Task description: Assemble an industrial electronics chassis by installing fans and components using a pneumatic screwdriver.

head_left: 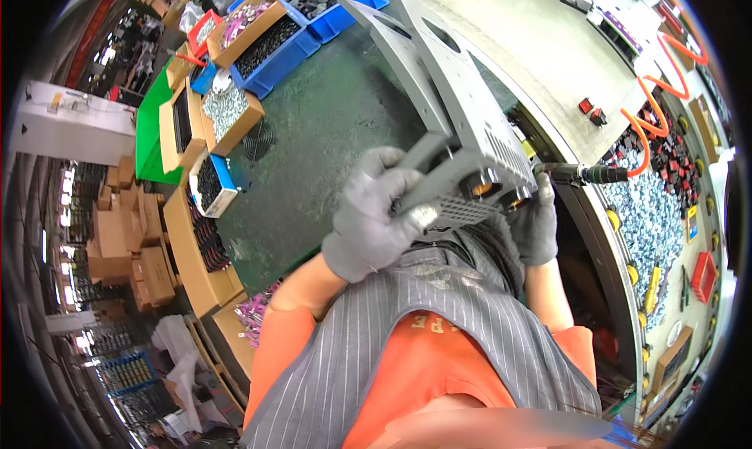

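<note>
orange shirt [427, 367], grey housing [464, 88] before tabletop [313, 112], apparent driver [565, 172] by right grip [536, 227]

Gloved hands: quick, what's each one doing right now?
Left hand: closed, holding the grey casing.
Right hand: at the casing's side, near the black tool; fingers partly hidden, so its grip can't be told.

The person wears an orange shirt [407, 371] with short sleeves [578, 347] and pale yellowish lettering [435, 324] on the chest. Over it sits a dark grey apron [321, 386], thinly striped in a paler tone, its neckline scooped. Grey gloves [364, 226] cover both hands [536, 226], some fingertips [424, 215] whitish.
</note>
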`<state>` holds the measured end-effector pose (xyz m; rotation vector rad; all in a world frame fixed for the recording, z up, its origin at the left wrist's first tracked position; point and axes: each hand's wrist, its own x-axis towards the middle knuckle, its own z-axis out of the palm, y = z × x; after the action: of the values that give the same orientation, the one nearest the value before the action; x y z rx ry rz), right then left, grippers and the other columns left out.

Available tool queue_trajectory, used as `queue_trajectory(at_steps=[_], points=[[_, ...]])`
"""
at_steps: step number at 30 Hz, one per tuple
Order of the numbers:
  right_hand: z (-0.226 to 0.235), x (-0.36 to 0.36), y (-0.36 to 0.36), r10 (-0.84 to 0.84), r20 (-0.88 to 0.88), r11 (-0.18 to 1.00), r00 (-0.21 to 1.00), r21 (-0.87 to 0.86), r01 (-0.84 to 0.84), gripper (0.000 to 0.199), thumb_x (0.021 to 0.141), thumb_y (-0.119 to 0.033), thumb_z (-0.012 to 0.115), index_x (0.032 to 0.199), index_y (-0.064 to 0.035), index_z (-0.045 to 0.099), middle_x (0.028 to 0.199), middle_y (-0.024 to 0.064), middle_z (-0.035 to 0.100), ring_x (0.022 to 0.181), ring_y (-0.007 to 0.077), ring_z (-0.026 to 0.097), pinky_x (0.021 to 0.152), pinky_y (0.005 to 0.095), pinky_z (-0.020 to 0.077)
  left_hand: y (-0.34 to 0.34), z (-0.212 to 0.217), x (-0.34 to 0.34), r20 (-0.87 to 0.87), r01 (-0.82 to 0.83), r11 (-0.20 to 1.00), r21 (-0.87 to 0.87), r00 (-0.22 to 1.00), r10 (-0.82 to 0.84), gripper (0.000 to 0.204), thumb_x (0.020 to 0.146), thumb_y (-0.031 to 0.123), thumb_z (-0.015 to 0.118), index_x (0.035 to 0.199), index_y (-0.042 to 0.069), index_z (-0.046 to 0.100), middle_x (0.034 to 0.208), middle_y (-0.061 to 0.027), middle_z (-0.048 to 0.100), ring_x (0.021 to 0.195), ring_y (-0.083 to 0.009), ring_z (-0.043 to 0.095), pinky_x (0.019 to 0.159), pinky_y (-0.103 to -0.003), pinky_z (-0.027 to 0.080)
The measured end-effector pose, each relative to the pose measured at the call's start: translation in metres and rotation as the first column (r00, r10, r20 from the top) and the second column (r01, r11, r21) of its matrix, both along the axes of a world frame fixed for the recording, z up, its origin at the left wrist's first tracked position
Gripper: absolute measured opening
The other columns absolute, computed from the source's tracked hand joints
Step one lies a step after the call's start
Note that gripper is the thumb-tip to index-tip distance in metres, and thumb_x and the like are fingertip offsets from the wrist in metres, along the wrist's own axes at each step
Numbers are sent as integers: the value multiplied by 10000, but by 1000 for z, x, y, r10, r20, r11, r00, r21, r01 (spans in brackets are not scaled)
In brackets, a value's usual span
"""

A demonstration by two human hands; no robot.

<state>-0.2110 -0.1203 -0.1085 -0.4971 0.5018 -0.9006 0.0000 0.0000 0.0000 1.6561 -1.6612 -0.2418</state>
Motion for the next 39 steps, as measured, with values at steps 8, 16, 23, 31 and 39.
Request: queue_trajectory(at_steps=[8,16,23,31,39], points=[[-10,34,6,-78,14,944,997,323,70,330,905,-237,515,1128,6,532,1064,137,634,951,252,630,850,403,512,33,-71,-8,-328,5,994,-110,944,-41,405,741,304,715,1001,4,637,1093,-177,503,980,-302,539,862,-382,444],[20,41,-2,-54,-64,998,996,-23,53,440,914,-197,437,1276,52,457,1208,185,563,1093,274,571,954,401,459,27,-55,2,-906,10,992,-127,407,-120,653,905,401,513,1380,16,286,1256,-123,470,1047,-193,487,971,-343,366],[44,45,3,-30,-281,973,959,-227,-36,525,865,-234,522,1282,77,454,1225,176,555,1127,249,543,995,376,401,-1,-78,18,-991,-66,989,135,-6,135,348,916,182,482,1176,-47,515,1081,-91,604,1027,-166,541,938,-288,398],[63,41,-37,-70,-358,925,931,-372,-74,549,857,-252,548,1283,81,453,1221,207,541,1094,259,557,954,366,434,48,-110,30,-977,-322,945,54,180,117,277,886,103,532,1146,10,527,1032,-42,600,946,-118,539,865,-271,427],[3,67,-98,-60,-522,845,851,-480,-235,423,860,-171,542,1221,49,536,1137,163,604,1040,216,581,919,318,450,96,-92,61,238,-581,814,21,793,560,927,765,587,587,1430,50,227,1422,-240,258,1303,-431,271,1062,-531,223]])
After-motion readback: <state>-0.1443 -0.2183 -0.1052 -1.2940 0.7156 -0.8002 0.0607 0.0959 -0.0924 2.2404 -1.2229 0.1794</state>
